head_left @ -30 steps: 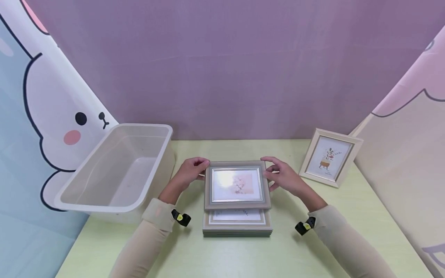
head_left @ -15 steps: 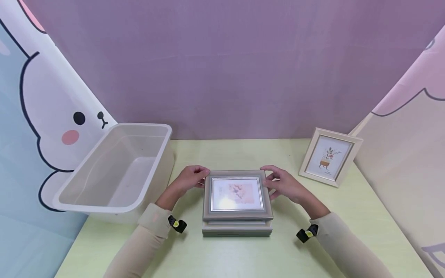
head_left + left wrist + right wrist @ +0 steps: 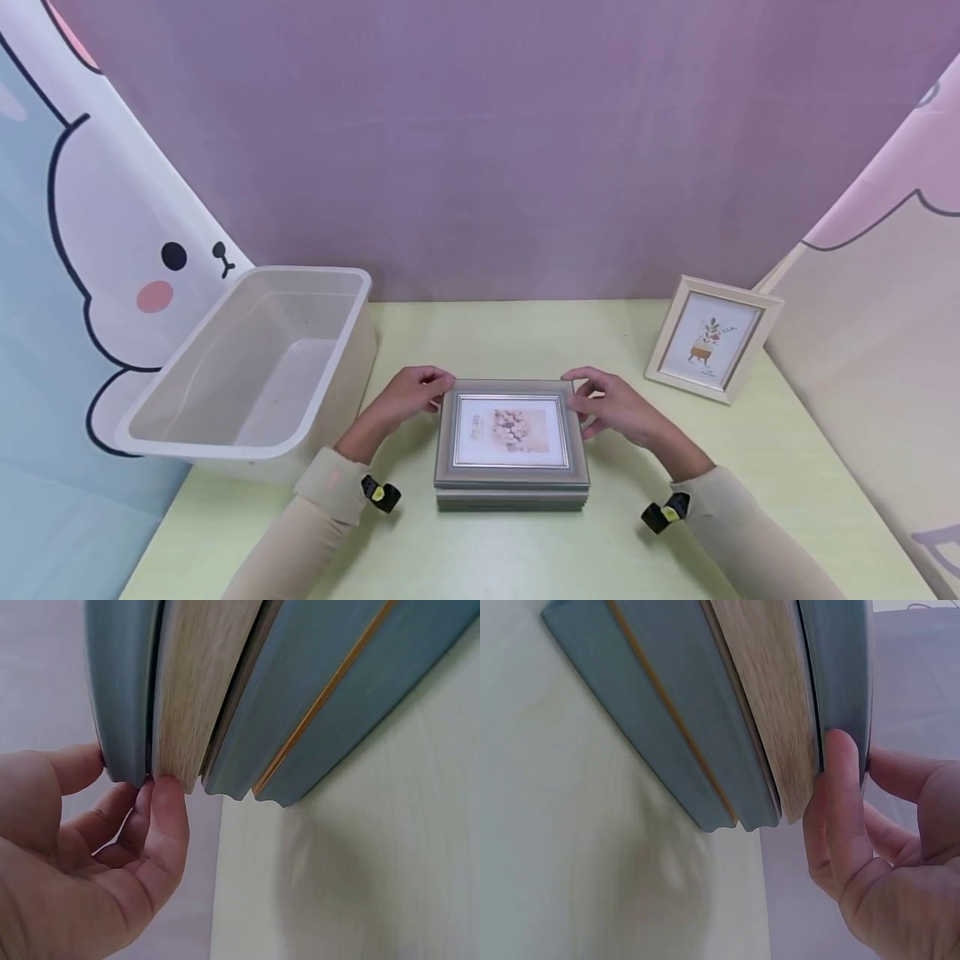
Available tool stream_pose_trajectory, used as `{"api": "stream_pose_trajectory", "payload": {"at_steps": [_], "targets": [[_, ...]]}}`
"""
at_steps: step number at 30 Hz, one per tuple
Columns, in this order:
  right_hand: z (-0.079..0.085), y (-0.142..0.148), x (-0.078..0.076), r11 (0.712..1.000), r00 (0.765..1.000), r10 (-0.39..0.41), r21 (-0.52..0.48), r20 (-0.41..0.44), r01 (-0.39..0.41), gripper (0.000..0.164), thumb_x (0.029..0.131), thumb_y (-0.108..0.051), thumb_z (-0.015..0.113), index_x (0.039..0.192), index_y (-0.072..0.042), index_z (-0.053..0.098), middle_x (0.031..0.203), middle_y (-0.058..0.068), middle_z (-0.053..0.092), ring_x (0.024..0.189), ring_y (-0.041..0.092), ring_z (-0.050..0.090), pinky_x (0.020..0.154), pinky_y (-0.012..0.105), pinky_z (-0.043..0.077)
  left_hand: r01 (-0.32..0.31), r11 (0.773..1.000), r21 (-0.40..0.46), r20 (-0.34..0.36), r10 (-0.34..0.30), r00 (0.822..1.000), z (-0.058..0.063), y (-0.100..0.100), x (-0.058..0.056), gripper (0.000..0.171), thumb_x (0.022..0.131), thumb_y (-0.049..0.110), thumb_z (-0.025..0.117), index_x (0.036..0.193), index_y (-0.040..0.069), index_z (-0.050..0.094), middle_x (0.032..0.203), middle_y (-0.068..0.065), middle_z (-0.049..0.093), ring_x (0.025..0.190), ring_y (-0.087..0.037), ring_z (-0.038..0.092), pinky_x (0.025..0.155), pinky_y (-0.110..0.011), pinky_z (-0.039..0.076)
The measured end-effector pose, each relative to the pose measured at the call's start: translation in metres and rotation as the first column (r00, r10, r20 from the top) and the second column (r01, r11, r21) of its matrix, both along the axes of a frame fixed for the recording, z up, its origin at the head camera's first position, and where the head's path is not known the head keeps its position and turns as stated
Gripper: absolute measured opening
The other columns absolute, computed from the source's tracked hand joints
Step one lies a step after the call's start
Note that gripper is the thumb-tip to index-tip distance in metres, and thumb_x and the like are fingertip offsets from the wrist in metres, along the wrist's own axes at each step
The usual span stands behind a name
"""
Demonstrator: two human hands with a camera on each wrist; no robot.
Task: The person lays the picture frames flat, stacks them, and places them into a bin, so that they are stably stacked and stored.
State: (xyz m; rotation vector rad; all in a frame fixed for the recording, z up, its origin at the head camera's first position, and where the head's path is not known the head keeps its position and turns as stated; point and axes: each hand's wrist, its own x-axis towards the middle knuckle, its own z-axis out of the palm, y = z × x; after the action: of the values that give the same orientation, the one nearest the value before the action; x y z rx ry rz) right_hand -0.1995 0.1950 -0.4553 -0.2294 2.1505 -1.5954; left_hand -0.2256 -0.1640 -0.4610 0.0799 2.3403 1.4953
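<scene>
A grey picture frame with a pink flower print lies on top of a stack of picture frames at the table's middle. At its far left corner my left hand pinches the edge, thumb above. My right hand holds the opposite far corner between thumb and fingers. In the left wrist view the top frame's blue-grey side sits against a wood-coloured frame, which one fingertip touches. In the right wrist view a finger presses the top frame's side. Several frames make up the stack.
To the left stands a pale plastic tub with nothing visible inside. A cream picture frame with a potted-plant print leans upright at the back right. A purple cloth hangs behind the table.
Both hands have drawn the top frame towards the person, and it now covers the frame beneath, whose print was partly visible before. The tub and the standing frame have not moved.
</scene>
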Motion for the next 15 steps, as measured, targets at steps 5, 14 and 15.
{"api": "stream_pose_trajectory", "payload": {"at_steps": [5,14,15], "targets": [[-0.0023,0.0,0.0003,1.0,1.0,-0.001,0.013,0.005,0.001,0.044,0.1,-0.01,0.064,0.142,-0.006,0.05,0.099,0.013,0.054,0.082,0.022,0.063,0.069,0.04,0.064,0.003,1.0,-0.012,-0.016,-0.004,1.0,-0.0006,-0.0013,0.0013,0.028,0.104,0.023,0.059,0.12,0.003,0.07,0.101,-0.01,0.067,0.087,-0.019,0.069,0.083,-0.033,0.061],[-0.0004,-0.0008,0.0013,1.0,1.0,0.009,0.013,0.009,-0.009,0.044,0.1,-0.013,0.064,0.141,-0.005,0.051,0.103,0.015,0.053,0.082,0.024,0.068,0.071,0.043,0.064,0.01,1.0,-0.005,-0.009,-0.01,1.0,0.0001,-0.0024,0.0028,0.028,0.103,0.022,0.059,0.12,0.002,0.07,0.101,-0.009,0.067,0.088,-0.017,0.068,0.084,-0.034,0.06],[-0.0003,-0.0007,0.0013,1.0,1.0,0.011,0.012,0.008,-0.011,0.044,0.1,-0.013,0.064,0.141,-0.005,0.051,0.103,0.015,0.053,0.082,0.024,0.069,0.071,0.043,0.064,0.013,1.0,-0.004,-0.008,-0.013,1.0,0.0003,-0.0023,0.0026,0.028,0.103,0.022,0.059,0.119,0.002,0.07,0.101,-0.009,0.067,0.088,-0.017,0.068,0.084,-0.034,0.06]]}}
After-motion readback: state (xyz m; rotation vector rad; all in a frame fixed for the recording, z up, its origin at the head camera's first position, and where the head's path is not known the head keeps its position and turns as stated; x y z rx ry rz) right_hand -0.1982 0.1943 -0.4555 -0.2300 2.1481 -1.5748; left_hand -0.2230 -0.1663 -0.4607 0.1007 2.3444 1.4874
